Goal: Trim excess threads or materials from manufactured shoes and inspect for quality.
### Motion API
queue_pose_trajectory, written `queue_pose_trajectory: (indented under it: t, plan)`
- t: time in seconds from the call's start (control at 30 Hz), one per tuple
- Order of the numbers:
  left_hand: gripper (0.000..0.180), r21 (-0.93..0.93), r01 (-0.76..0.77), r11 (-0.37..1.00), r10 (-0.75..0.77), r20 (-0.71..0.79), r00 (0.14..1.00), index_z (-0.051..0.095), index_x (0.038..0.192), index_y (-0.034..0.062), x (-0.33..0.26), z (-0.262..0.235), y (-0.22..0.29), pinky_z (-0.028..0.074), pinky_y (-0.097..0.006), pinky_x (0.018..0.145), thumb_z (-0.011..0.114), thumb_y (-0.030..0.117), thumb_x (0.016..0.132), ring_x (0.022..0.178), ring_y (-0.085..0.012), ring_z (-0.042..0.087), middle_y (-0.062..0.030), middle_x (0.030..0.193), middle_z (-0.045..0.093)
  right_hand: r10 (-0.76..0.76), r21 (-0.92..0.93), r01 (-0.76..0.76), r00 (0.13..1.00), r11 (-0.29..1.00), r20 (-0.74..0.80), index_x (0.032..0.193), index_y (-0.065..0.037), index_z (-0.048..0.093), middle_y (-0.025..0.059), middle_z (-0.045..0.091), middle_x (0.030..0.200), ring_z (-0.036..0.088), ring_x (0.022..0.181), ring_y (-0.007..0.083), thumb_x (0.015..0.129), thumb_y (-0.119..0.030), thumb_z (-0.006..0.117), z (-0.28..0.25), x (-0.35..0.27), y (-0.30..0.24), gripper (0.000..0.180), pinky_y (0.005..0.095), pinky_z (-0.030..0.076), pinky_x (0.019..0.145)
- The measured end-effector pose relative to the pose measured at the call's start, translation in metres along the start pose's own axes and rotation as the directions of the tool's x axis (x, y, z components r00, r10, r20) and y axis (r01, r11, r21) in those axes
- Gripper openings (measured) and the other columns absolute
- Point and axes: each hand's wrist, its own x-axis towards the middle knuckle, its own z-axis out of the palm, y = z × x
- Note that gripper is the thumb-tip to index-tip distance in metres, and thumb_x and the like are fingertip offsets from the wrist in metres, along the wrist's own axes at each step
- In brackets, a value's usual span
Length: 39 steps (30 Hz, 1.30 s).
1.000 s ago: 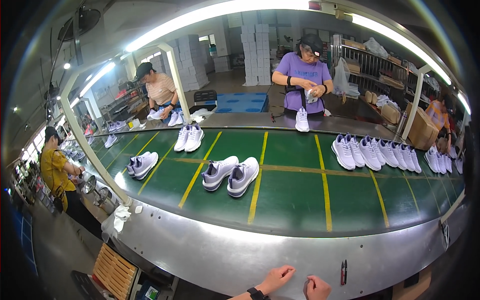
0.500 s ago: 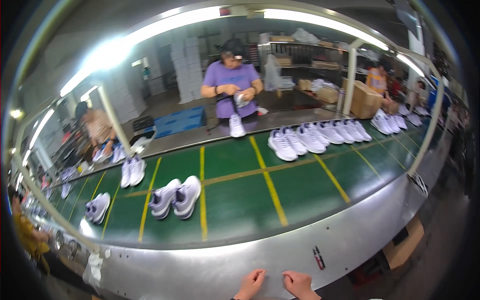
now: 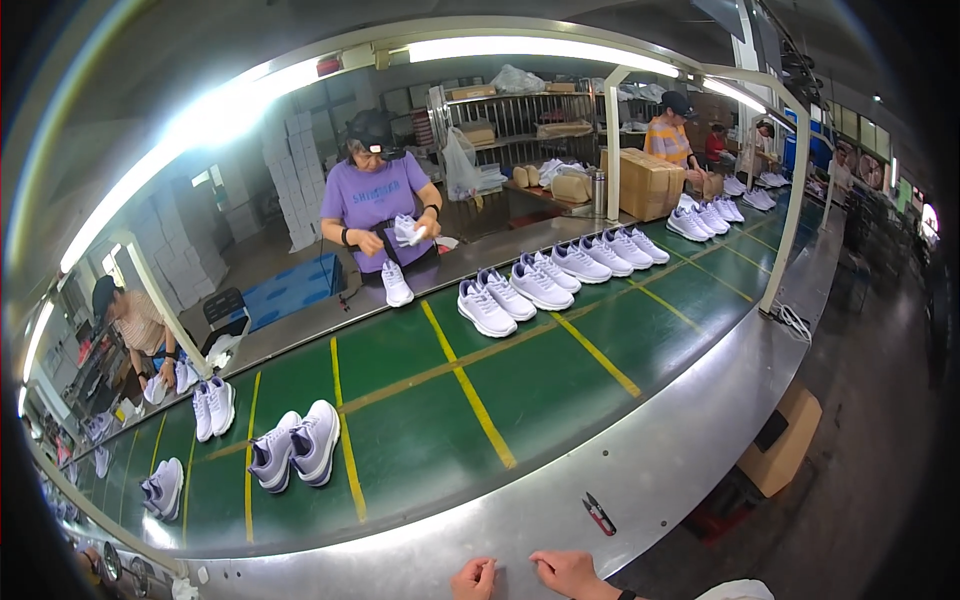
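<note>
Red-handled snips (image 3: pixel 599 514) lie just beyond the empty, loosely curled right hand (image 3: pixel 567 573) and left hand (image 3: pixel 474 578).

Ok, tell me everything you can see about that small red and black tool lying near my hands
The small tool looks like a pair of snips or clippers, with red handles and a dark tip, though it is too small to be sure. It lies flat and slanted on the shiny metal ledge along the near edge of the green belt. Nothing touches it. The right hand rests on the ledge just below it, the left hand a little further off.
</note>
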Motion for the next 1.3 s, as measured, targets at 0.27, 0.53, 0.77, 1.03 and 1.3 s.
queue_pose_trajectory:
  t: [0.27,0.53,0.77,1.03,1.3]
  plan:
    - [0.029,0.008,0.140,0.990,-0.141,0.056,0.988,0.064,0.107,-0.0005,0.006,-0.002,0.004,0.048,-0.033,0.069,0.055,0.024,0.095,0.075,-0.0173,0.059,-0.0133,0.083,0.066,-0.044,0.028,0.046,0.998,0.999,-0.048,0.089,-0.015,0.071,0.0059,0.068,0.075,0.065,0.065,0.0271,0.081,-0.013,0.060,-0.001,0.005,0.006,0.014,0.0372,0.051,0.055]
    - [0.017,0.192,-0.132,0.972,0.168,-0.184,0.968,0.069,0.096,0.0047,0.084,-0.065,0.029,0.049,-0.029,0.070,0.067,0.018,0.087,0.077,-0.0171,0.063,-0.0093,0.081,0.067,0.169,0.333,-0.390,0.829,0.859,0.533,0.102,-0.016,0.069,0.0051,0.068,0.075,0.065,0.065,0.0194,0.088,-0.020,0.054,-0.030,0.034,0.026,0.021,0.0341,0.050,0.060]
    - [0.050,0.779,-0.152,0.608,0.152,0.074,0.986,0.058,0.119,0.0023,0.122,-0.139,-0.006,0.037,-0.048,0.100,0.064,0.040,0.086,0.119,-0.0381,0.048,-0.0213,0.127,0.052,-0.002,0.142,-0.111,0.782,0.984,0.624,0.105,-0.013,0.068,0.0010,0.069,0.074,0.065,0.067,0.0112,0.089,-0.023,0.055,-0.136,0.213,0.000,0.022,0.0291,0.051,0.065]
    - [0.049,0.947,-0.145,0.287,0.177,0.097,0.979,0.052,0.129,0.0011,0.115,-0.129,0.004,0.036,-0.049,0.102,0.052,0.036,0.094,0.123,-0.0346,0.048,-0.0231,0.131,0.053,0.002,-0.403,0.219,0.877,0.889,0.480,0.100,-0.014,0.070,0.0111,0.070,0.099,0.066,0.096,0.0292,0.077,-0.014,0.058,-0.131,0.414,0.041,0.026,0.0417,0.051,0.082]
    - [0.064,0.916,-0.032,0.399,-0.091,0.075,0.993,0.042,0.136,0.0004,0.109,-0.128,0.008,0.022,-0.054,0.111,0.057,0.040,0.088,0.136,-0.0433,0.028,-0.0246,0.146,0.035,0.089,-0.531,0.118,0.933,0.839,0.348,0.127,-0.015,0.055,0.0175,0.045,0.133,0.050,0.121,0.0343,0.073,-0.023,0.075,-0.038,0.573,0.120,0.058,0.0441,0.047,0.097]
